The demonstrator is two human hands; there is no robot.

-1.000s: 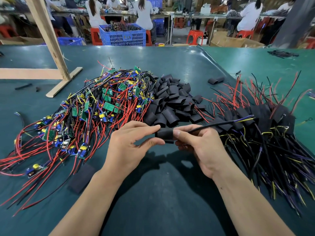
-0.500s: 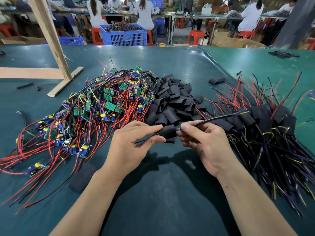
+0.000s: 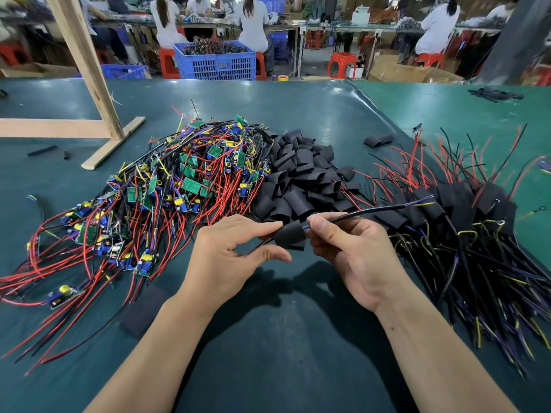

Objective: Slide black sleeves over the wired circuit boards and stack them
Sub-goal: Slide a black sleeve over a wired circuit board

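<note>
Both our hands meet on one black sleeve (image 3: pixel 289 236) just this side of the loose sleeve pile (image 3: pixel 301 177).

Our left hand (image 3: pixel 235 257) touches the sleeve's left end with its forefinger, thumb curled below and clear of it; our right hand (image 3: pixel 354 251) pinches the black cable (image 3: pixel 372 209) coming out of the sleeve's right end, which runs up and away to the right. Left of the sleeve pile lies the heap of bare wired circuit boards (image 3: pixel 167 201); right of it, the sleeved boards (image 3: pixel 465 204) lie stacked on the green table (image 3: pixel 268 353).
</note>
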